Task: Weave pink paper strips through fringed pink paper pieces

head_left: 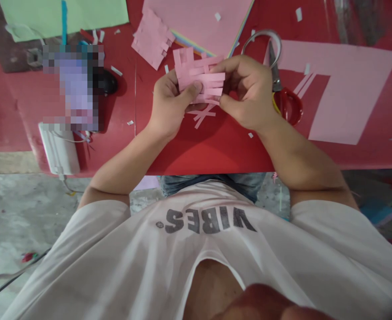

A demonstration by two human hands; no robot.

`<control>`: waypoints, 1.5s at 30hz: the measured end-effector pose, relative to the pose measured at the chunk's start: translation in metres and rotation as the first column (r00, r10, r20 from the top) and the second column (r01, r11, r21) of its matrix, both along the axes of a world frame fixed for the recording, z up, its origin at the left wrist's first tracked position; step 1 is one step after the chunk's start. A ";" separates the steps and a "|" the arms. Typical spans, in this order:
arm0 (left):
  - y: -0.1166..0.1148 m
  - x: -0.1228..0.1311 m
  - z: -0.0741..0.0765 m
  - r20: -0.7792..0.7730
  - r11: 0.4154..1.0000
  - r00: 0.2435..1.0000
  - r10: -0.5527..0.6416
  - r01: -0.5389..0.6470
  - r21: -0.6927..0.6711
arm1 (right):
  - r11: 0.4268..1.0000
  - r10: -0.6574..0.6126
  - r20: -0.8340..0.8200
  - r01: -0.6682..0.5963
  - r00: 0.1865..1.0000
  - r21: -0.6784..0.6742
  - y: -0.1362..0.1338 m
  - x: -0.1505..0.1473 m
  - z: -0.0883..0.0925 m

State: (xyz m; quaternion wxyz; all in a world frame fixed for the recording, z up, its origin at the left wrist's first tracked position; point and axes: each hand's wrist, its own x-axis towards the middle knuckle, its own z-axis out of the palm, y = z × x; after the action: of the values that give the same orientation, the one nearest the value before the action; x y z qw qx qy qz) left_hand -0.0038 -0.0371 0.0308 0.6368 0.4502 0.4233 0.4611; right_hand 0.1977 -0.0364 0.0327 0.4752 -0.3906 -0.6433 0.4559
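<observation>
A small woven piece of pink paper strips (201, 80) is held up over the red table (212, 153), its loose strip ends sticking out at the top and right. My left hand (172, 100) pinches it from the left, thumb flat across the front and fingers behind. At its right edge, my right hand (247, 91) has thumb and forefinger closed on the strip ends. Below the weave, several loose pink strips (202, 116) lie crossed on the table. A second woven pink square (152, 39) rests just beyond my left hand.
Scissors with red and yellow handles (292, 106) and a tape roll (278, 42) lie by my right wrist. Cut pink paper (349, 98) is farther right. Pink sheets (199, 18) lie at the back; a green sheet (66, 18), black mouse (107, 83) and white power bank (59, 151) are left.
</observation>
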 end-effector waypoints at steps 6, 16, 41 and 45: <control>0.000 0.000 0.001 -0.014 1.000 1.000 0.013 -0.013 -0.018 | 0.999 -0.032 0.029 0.030 0.999 0.041 0.000 0.000 0.000; 0.001 -0.002 0.003 -0.003 1.000 1.000 -0.013 0.013 -0.028 | 0.972 -0.209 0.034 0.203 0.977 0.119 0.009 0.001 -0.006; 0.003 -0.002 -0.001 0.083 0.994 0.993 -0.079 0.084 -0.063 | 0.977 -0.203 0.003 0.202 0.979 0.066 0.006 -0.001 -0.001; 0.004 -0.001 -0.004 0.068 0.998 0.997 -0.022 0.025 -0.055 | 0.958 -0.269 -0.001 0.268 0.963 0.106 0.003 -0.002 0.002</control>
State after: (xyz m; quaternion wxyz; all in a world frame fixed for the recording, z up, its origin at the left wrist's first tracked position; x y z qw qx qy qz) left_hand -0.0051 -0.0332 0.0265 0.6685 0.4214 0.4092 0.4562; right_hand 0.1957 -0.0330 0.0346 0.5482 -0.4517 -0.6107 0.3500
